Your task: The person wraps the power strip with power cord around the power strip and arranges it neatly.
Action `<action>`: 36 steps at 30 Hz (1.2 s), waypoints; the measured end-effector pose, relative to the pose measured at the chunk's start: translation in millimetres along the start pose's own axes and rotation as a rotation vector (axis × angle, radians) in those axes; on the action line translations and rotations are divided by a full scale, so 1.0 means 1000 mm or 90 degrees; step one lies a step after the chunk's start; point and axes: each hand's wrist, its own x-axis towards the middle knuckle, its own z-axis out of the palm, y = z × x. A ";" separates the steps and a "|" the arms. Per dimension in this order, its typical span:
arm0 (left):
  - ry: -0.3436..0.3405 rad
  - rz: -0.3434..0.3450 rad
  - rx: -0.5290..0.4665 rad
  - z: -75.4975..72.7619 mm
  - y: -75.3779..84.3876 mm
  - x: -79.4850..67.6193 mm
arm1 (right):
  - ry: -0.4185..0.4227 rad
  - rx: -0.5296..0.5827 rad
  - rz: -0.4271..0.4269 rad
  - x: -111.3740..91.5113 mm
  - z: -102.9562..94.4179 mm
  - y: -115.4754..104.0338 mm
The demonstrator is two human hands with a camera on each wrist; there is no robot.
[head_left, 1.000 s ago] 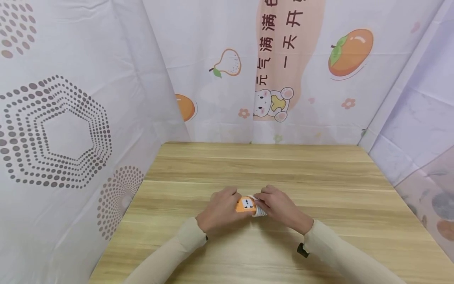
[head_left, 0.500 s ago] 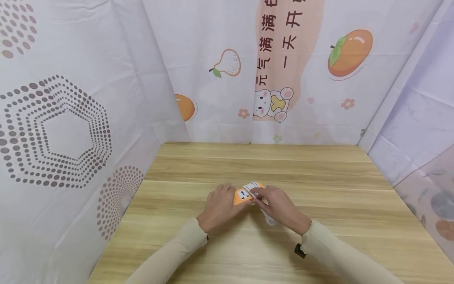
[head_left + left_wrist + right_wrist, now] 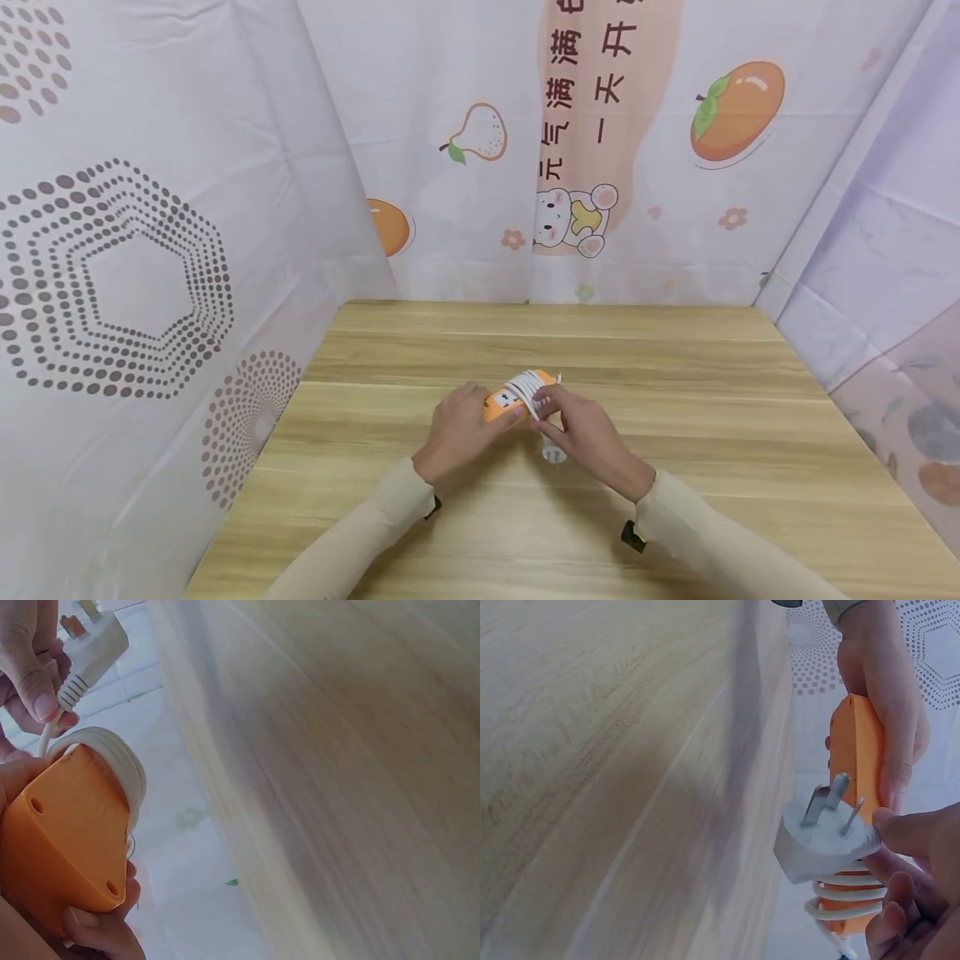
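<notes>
My left hand (image 3: 456, 429) grips one end of an orange power strip (image 3: 492, 408), held at a slant over the table. White cord (image 3: 522, 384) is wound in several turns around its far end. With thumb and fingers, my right hand (image 3: 594, 435) pinches the cord beside the strip. The white plug (image 3: 553, 453) hangs just below those fingers. In the left wrist view, the strip's orange back (image 3: 71, 825) shows two holes, and the pinch sits right behind the plug's ribbed neck (image 3: 72, 693). Metal prongs (image 3: 825, 802) stick out from the plug in the right wrist view.
A wood-grain table (image 3: 675, 367) lies beneath both hands. Printed white curtains (image 3: 450, 208) hang behind it and along both sides. Each sleeve has a dark wrist strap, such as the one (image 3: 633, 536) at the right wrist.
The power strip has tilted, its wound end swinging up and away, and shifted slightly left. More of the cord turns now show. The plug has come into view below my right hand.
</notes>
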 end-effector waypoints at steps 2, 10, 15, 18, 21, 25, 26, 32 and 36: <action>-0.005 0.002 -0.012 0.001 -0.001 0.001 | 0.005 0.010 0.003 -0.001 0.001 0.002; -0.044 0.027 -0.037 0.008 -0.009 0.008 | -0.037 0.048 0.028 -0.007 0.002 0.009; -0.089 0.047 -0.026 0.019 -0.017 0.019 | -0.044 0.041 0.025 -0.010 0.007 0.020; -0.118 0.061 -0.021 0.026 -0.019 0.026 | -0.048 0.034 0.028 -0.011 0.010 0.026; -0.147 0.071 -0.022 0.030 -0.019 0.032 | -0.058 0.029 0.039 -0.012 0.013 0.032; -0.186 0.077 -0.012 0.037 -0.023 0.041 | -0.076 0.028 0.058 -0.013 0.015 0.041; -0.192 0.078 -0.009 0.039 -0.024 0.044 | -0.081 0.028 0.065 -0.013 0.016 0.043; -0.218 0.081 0.010 0.044 -0.030 0.056 | -0.101 0.023 0.092 -0.013 0.016 0.052; -0.243 0.074 0.013 0.043 -0.031 0.060 | -0.101 0.015 0.103 -0.013 0.013 0.057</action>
